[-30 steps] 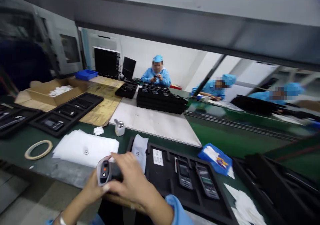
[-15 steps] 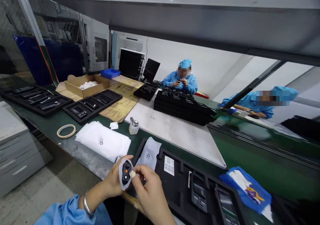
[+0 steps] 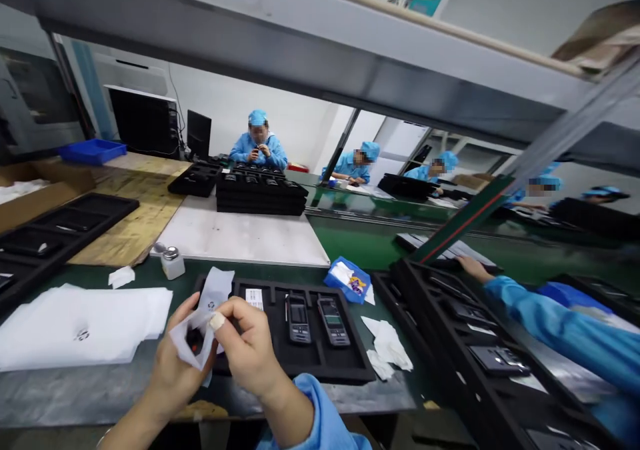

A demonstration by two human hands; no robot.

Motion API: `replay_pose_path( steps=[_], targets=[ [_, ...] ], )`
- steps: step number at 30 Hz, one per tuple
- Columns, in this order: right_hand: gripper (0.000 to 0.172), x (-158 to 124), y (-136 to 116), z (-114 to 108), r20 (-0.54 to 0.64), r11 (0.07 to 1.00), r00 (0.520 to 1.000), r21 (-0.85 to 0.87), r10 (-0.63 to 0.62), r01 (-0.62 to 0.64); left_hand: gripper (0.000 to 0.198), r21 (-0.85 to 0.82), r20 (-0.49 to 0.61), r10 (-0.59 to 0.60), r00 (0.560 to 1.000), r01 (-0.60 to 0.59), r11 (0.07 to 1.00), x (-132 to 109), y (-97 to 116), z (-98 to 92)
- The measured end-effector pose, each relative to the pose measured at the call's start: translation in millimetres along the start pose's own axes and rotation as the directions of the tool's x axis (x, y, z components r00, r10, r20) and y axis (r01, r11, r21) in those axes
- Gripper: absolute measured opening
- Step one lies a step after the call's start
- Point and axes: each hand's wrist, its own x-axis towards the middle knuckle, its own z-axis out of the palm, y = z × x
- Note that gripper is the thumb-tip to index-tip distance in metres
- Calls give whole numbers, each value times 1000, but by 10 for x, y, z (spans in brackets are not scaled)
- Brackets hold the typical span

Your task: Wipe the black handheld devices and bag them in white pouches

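My left hand [image 3: 173, 363] is wrapped round a white bag [image 3: 187, 357] with a dark device inside, its orange spot showing through the opening. My right hand [image 3: 247, 347] pinches the bag's upper edge between thumb and index finger; a pale covering is on the thumb tip. Behind my hands lies a black foam tray [image 3: 320, 368] holding two handheld devices, the left one [image 3: 299, 320] and the right one [image 3: 333, 321]. A printed label sheet [image 3: 254, 298] and another white bag [image 3: 220, 283] are also at this tray.
A stack of white bags [image 3: 75, 327] lies on the left, near a dispenser bottle [image 3: 173, 263]. A blue box [image 3: 349, 280] and crumpled paper [image 3: 390, 347] are right of the tray. A co-worker's sleeve [image 3: 555, 317] reaches over stacked trays at right. Other people sit behind.
The view has swung to the right. My right hand has moved from beside the device to the bag's edge, and the bag now covers more of the device. A co-worker's arm has come into view.
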Motion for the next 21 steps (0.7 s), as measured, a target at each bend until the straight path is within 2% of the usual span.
replay_pose_path(
  steps=[3,5,8,11,13,15,17,19,21],
  targets=[
    [23,-6,100,-270,-124,994,991,105,45,-31,74,-36,32,3,999,-2,999,294,241,362],
    [24,-46,177,-523,-216,997,976,69,37,-22,72,-11,76,-98,992,99,995,525,271,638],
    [26,-236,365,-989,-329,995,943,-63,53,-78,65,136,107,-284,953,269,953,843,101,1065],
    [31,-584,675,-1446,-454,967,885,-164,101,-195,61,266,125,-379,917,337,903,1044,-152,1426],
    [35,-847,901,-1696,-547,944,829,-196,118,-264,61,337,114,-415,903,358,871,1105,-264,1586],
    [36,-1086,1082,-1894,-605,922,787,-225,121,-316,68,385,90,-412,906,350,854,1116,-309,1660],
    [35,-1266,1177,-2047,-609,890,786,-293,107,-348,73,408,81,-362,929,301,862,1079,-307,1642],
    [30,-1351,1184,-2167,-560,837,825,-413,77,-359,74,414,98,-286,953,222,883,988,-291,1543],
    [23,-1320,1135,-2261,-460,755,887,-570,32,-323,69,420,139,-172,975,99,902,838,-270,1402]
  ],
)
